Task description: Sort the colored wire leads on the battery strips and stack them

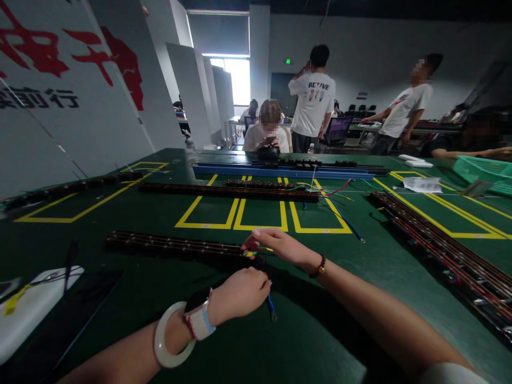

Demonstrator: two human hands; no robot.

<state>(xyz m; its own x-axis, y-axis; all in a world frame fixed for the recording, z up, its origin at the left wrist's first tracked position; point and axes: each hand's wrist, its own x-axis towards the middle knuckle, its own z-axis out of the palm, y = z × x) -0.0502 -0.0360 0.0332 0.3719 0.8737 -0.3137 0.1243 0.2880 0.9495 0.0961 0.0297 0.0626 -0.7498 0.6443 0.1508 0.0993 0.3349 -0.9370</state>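
Dark strip [176,244] on green table [224,357]; long axis roughly left-right, extending leftward from the fingers; right hand [282,246] closer, fingers bent at strip's wired right end, grip unclear; left hand [240,292] wearer's side of strip, fingers curled, any hold hidden.

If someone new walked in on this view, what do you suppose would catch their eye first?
Probably the two bare hands at the centre: the right hand at the wired end of a dark strip, the left hand just nearer the camera, with a white bangle on its wrist. Next might come the yellow outlines across the green table, then the big red lettering on the wall at upper left.
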